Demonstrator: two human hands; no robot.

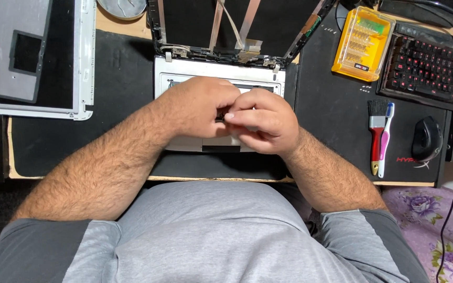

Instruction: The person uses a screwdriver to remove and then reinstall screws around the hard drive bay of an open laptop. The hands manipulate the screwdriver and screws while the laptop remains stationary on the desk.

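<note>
Both hands meet over the disassembled laptop base (218, 78): left hand (200, 107) and right hand (260, 121) pinch one small dark part (222, 115) between their fingertips, at mid-chassis, equally near each.

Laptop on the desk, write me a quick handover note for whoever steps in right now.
Left hand and right hand: together over the white laptop base, fingertips pinching a small dark part too small to identify.
Laptop: screen bezel off, bare lid with cables and hinges exposed.
Removed panel lies far left.
Yellow screwdriver bit case, brush and toothbrush sit on the mat to the right, untouched.
Done: display opened up. Left: cannot tell beyond the part in hand.
</note>
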